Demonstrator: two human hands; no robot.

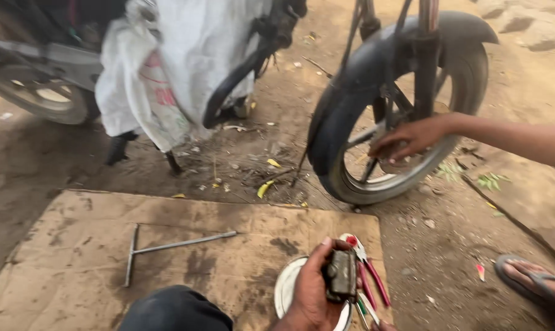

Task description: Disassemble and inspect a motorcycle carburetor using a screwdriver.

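My left hand (308, 288) is closed around a small, dark, greasy metal part (342, 274), holding it above a white round dish (285, 288). Red-handled pliers (369, 276) and other small tools lie on the dish, just right of the part. At the bottom edge beside the pliers, a sliver of skin (383, 325) may be my right hand, and its fingers are hidden. Another person's hand (406, 138) reaches in from the right and rests on the hub of a motorcycle wheel (351, 178).
A T-handle wrench (167, 246) lies on stained cardboard (75, 245) spread over the dirt. A second motorcycle (51, 73) draped with a white sack (179, 67) stands at the back left. The other person's sandalled foot (532, 283) is at the right. My dark-trousered knee (173, 309) is at the bottom.
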